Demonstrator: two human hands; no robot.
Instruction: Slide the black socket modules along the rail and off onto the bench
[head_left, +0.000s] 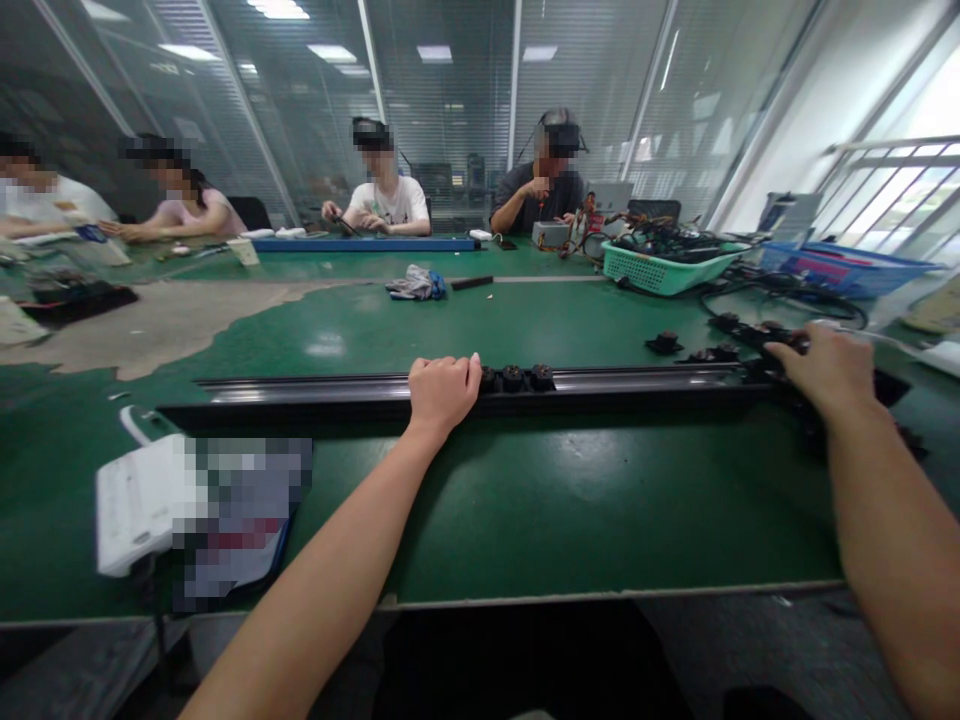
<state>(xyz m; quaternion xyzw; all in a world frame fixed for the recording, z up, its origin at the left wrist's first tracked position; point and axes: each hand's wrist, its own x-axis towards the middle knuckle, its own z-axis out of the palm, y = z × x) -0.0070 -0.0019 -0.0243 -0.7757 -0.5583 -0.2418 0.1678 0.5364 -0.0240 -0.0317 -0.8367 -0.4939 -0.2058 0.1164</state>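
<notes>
A long black rail [645, 390] with a shiny inner channel lies across the table in front of me. My left hand [444, 390] is closed over its middle, palm down, with the fingertips hidden. Just right of that hand, several small round black pieces [513, 378] sit in the channel. My right hand [836, 370] bends over a heap of dark parts [769, 335] at the rail's right end. Its thumb points left and its fingers curl among the parts, so what it grips is hidden and blurred. A loose black part [664, 343] lies behind the rail.
A green basket [660, 270] of cables and a blue basket [832, 270] stand at the back right. A grey cloth [416, 284] lies mid-table. A white device [146, 505] is at the near left. Several people sit across the green table [570, 520], one holding a dark tool.
</notes>
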